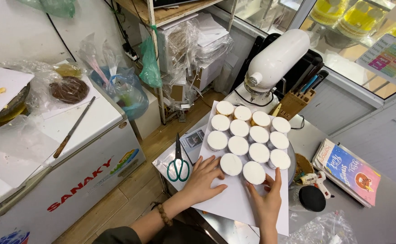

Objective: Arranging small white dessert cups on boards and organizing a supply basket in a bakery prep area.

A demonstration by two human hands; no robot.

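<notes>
While both hands rest on a white board lying on a steel counter, the left hand lies flat and open, fingers spread, palm down on the board, its fingertips just beside the nearest round white cup; it grips nothing. Right hand is open too, fingers up, touching the side of the next white cup, not closed around it. A bead bracelet sits on the left wrist. Cups stand in tight rows on the board, about a dozen, all with flat white tops, the far row near a white stand mixer. Green-handled scissors lie on the counter just left of the board, blades pointing away. Right of the cups: a black round lid, a glue gun, and a colourful booklet further right. A wooden knife block stands beside the mixer. Left side of the view has a white chest freezer with a long knife on its lid, a bagged brown cake, and a blue bucket in plastic behind it. Wooden floor between freezer and counter.
</notes>
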